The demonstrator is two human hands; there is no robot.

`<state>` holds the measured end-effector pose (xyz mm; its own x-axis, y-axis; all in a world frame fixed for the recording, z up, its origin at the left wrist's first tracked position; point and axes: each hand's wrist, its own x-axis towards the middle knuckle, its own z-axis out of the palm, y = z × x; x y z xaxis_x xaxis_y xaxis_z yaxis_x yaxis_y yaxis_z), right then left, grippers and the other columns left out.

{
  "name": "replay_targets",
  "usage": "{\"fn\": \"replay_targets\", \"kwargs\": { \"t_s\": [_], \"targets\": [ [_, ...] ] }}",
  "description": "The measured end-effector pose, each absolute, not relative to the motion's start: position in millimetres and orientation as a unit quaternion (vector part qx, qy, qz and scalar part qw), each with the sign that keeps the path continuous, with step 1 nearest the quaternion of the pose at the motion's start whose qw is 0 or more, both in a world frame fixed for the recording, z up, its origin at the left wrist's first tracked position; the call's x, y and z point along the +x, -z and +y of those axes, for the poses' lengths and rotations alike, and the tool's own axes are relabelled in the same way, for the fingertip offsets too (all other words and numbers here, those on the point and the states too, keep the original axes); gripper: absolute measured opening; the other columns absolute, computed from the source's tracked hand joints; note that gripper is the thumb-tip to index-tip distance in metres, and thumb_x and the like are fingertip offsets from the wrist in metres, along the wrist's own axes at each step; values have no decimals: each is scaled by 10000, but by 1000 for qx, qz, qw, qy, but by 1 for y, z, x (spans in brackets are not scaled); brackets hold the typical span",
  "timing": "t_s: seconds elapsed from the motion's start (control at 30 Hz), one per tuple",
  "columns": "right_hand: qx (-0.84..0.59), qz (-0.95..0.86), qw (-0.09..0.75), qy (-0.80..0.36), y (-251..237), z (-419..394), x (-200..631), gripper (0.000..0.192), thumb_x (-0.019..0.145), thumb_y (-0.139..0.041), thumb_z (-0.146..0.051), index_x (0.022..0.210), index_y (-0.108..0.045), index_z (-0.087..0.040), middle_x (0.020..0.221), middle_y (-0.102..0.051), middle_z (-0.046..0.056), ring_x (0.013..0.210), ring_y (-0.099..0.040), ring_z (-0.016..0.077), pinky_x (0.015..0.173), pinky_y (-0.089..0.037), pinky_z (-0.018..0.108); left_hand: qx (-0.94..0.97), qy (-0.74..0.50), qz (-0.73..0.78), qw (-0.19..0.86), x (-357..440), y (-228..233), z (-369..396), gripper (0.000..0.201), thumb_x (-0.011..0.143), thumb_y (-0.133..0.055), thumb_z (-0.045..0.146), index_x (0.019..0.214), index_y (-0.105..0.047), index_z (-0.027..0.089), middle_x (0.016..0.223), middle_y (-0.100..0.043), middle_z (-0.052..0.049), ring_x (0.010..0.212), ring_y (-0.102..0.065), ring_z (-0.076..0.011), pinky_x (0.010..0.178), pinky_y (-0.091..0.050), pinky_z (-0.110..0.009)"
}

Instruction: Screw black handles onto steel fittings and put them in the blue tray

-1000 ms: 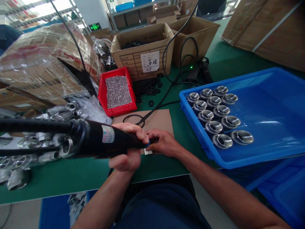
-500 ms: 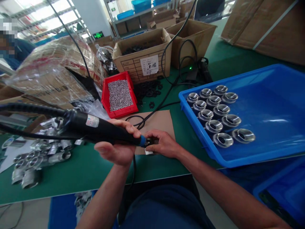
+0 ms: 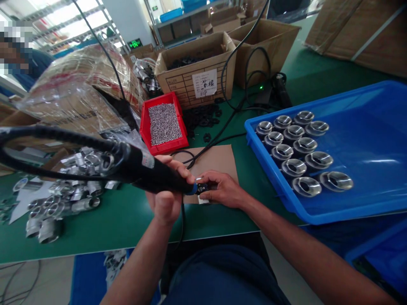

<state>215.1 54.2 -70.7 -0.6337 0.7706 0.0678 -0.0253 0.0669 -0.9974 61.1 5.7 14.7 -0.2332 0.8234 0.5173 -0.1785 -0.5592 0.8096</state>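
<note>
Risk noted: the screwdriver (image 3: pixel 152 171), lying nearly flat with its cable looped off to the left, could have skidded off the small part (image 3: pixel 201 188). My left hand (image 3: pixel 168 191) wrapped its barrel, fingers curled shut. My right hand (image 3: pixel 219 188) pinched the part on the cardboard (image 3: pixel 219 159), near the table's (image 3: pixel 104 220) front edge.

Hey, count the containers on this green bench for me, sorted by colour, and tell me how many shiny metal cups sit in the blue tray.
Red bin: 1
Blue tray: 1
Open brown cartons: 2
Metal cups in the blue tray: 12
Total: 4 containers, 12 cups
</note>
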Motion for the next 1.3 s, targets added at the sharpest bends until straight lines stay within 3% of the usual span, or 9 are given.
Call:
{"fn": "replay_targets", "kwargs": {
  "t_s": [0.13, 0.27, 0.37, 0.5, 0.67, 1.07, 1.3],
  "targets": [
    [-290, -652, 323, -622, 67, 54, 215, 356, 676, -830, -260, 1006, -709, -204, 1081, -673, 45, 931, -650, 204, 836, -522, 342, 557, -715, 318, 278, 59, -20, 5, 579, 799, -698, 255, 1333, -479, 305, 1049, -574, -58, 892, -628, -214, 813, -588, -453],
    [-289, -652, 326, -621, 66, 54, 214, 349, 672, -831, -252, 995, -713, -195, 1064, -678, 51, 929, -651, 209, 837, -519, 348, 535, -722, 299, 320, 56, -27, 4, 594, 754, -738, 150, 1269, -500, 326, 1026, -551, -36, 763, -617, -159, 688, -608, -364],
    [-286, -652, 331, -619, 67, 54, 214, 349, 669, -833, -244, 990, -707, -190, 1073, -671, 56, 937, -648, 211, 846, -519, 353, 521, -707, 311, 364, 54, -29, 2, 545, 733, -788, 216, 1204, -520, 273, 977, -576, -49, 724, -623, -158, 671, -597, -345],
    [-278, -654, 333, -619, 69, 54, 214, 347, 672, -834, -248, 989, -705, -187, 1047, -670, 53, 933, -643, 208, 838, -522, 349, 531, -697, 305, 371, 53, -24, 3, 661, 710, -824, 351, 1271, -488, 258, 927, -600, -47, 712, -631, -166, 674, -585, -350],
    [-271, -660, 340, -612, 69, 54, 213, 322, 676, -838, -249, 968, -715, -189, 1047, -666, 52, 940, -638, 207, 841, -518, 338, 523, -728, 273, 349, 55, -13, 12, 595, 772, -610, 708, 1061, -604, 188, 747, -569, -13, 544, -564, -131, 504, -522, -281],
    [-271, -653, 344, -618, 69, 54, 213, 297, 670, -828, -235, 936, -710, -174, 1063, -663, 61, 916, -641, 198, 841, -515, 344, 520, -746, 248, 333, 53, -28, 21, 632, 788, -532, 756, 1008, -621, 169, 716, -582, -22, 518, -570, -148, 469, -513, -293],
    [-271, -657, 336, -619, 67, 55, 215, 297, 671, -828, -242, 935, -709, -181, 1064, -666, 56, 919, -640, 205, 833, -518, 347, 484, -758, 276, 339, 61, -24, 27, 567, 762, -610, 710, 925, -603, 166, 691, -588, -16, 478, -561, -142, 451, -514, -290]
  ]
}}
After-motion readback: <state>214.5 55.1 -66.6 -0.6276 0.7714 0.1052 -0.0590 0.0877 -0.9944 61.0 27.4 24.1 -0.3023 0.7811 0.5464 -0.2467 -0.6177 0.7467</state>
